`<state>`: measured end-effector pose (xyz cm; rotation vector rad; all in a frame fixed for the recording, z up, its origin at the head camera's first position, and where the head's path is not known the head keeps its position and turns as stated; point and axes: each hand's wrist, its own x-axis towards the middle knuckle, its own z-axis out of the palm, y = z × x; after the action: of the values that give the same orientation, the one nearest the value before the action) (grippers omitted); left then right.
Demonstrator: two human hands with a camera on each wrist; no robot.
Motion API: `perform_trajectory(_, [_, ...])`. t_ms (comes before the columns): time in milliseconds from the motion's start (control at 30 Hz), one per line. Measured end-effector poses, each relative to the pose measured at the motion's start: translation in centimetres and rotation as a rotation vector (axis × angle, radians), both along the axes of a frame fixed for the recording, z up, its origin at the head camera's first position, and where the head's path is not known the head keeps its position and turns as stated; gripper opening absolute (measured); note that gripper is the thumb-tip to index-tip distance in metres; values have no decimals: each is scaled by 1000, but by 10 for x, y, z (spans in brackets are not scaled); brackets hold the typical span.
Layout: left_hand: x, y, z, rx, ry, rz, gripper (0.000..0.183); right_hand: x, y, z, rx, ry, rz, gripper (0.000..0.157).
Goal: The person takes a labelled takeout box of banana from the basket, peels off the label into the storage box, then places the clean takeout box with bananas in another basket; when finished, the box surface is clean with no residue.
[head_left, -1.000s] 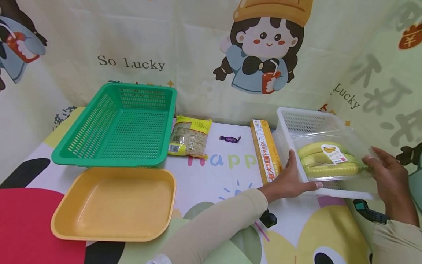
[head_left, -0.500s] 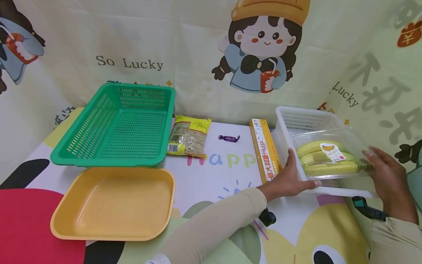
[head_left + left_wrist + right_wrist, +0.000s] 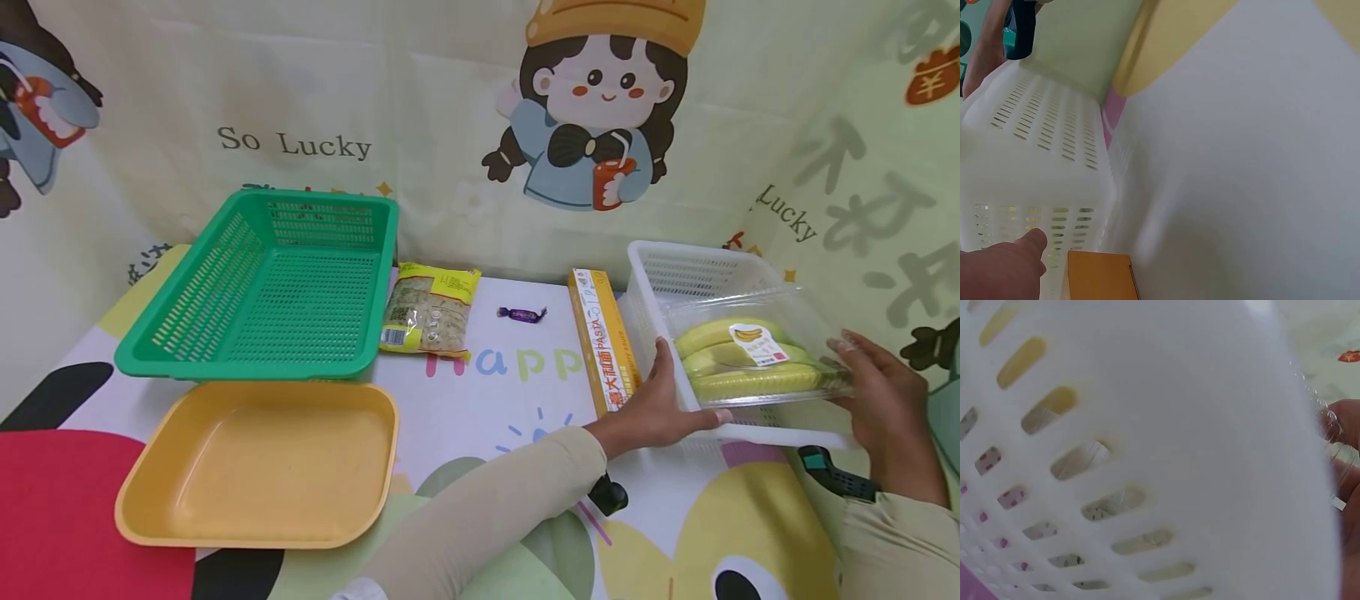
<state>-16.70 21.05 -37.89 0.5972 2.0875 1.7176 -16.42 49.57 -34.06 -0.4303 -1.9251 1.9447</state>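
Observation:
In the head view, a clear plastic box of bananas (image 3: 738,354) with a banana label lies tilted in the mouth of the white basket (image 3: 795,437). The piece nearest the front has a corn-like, kernelled surface. My right hand (image 3: 888,400) grips the box at its right end; the right wrist view shows its fingers (image 3: 1350,481) past the basket wall. At the basket's front left corner my left hand (image 3: 656,408) presses with spread, straight fingers, the thumb along the front rim. Beside that hand stands a yellow pasta box (image 3: 600,333), partly hidden by it.
A green basket (image 3: 300,369) stands at the back left, with an orange-yellow tray (image 3: 255,540) in front. Between the baskets lie a yellow-topped bag (image 3: 431,312) and a purple wrapped candy (image 3: 522,315). A dark rounded object (image 3: 609,495) shows beside my left wrist.
My right hand's fingers have shifted slightly on the box, so more of its right end shows. The left hand and the basket have stayed in place.

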Motion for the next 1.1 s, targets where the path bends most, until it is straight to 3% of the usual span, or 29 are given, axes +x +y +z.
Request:
perform_trajectory(133, [0, -1, 0, 4, 7, -3, 113, -1, -2, 2, -14, -9, -17, 57])
perform_trajectory(400, [0, -4, -1, 18, -6, 0, 114, -1, -1, 2, -150, 66, 20, 30])
perform_trajectory(633, [-2, -4, 0, 20, -14, 0, 114, -6, 1, 1, -164, 96, 15, 36])
perform_trajectory(900, [-4, -5, 3, -20, -30, 17, 118, -7, -3, 14, -312, 153, 94, 16])
perform_trajectory(1100, [-17, -15, 16, -53, -44, 67, 123, -9, -7, 18, -368, 158, 135, 13])
